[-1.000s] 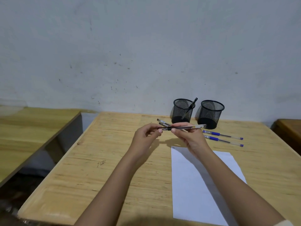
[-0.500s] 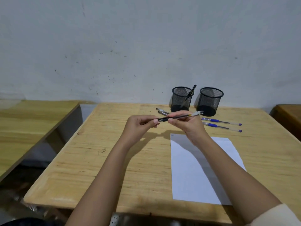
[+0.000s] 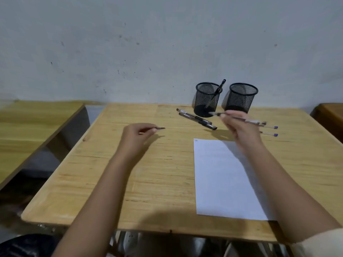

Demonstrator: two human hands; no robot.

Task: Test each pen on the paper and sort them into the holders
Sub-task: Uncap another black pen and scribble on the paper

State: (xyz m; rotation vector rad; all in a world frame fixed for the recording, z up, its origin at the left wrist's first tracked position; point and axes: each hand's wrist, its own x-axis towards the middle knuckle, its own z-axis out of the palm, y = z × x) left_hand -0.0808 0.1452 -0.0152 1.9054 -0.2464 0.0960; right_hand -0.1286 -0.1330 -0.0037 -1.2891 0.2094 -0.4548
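Head view: slim dark pen (image 3: 248, 121) pinched in right hand (image 3: 240, 129), held in the air just in front of two black wire-mesh cup holders (image 3: 202, 98); left hand (image 3: 136, 135) pinches small dark cap (image 3: 160, 128), well apart from it. White paper sheet (image 3: 220, 182) on light wooden table (image 3: 148, 182) below right forearm

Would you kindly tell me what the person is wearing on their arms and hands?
Both forearms are bare. The left hand and right hand wear no gloves, and no ring, watch or bracelet is visible. The only clothing in view is a pale cream sleeve on the right arm, at the bottom right corner.
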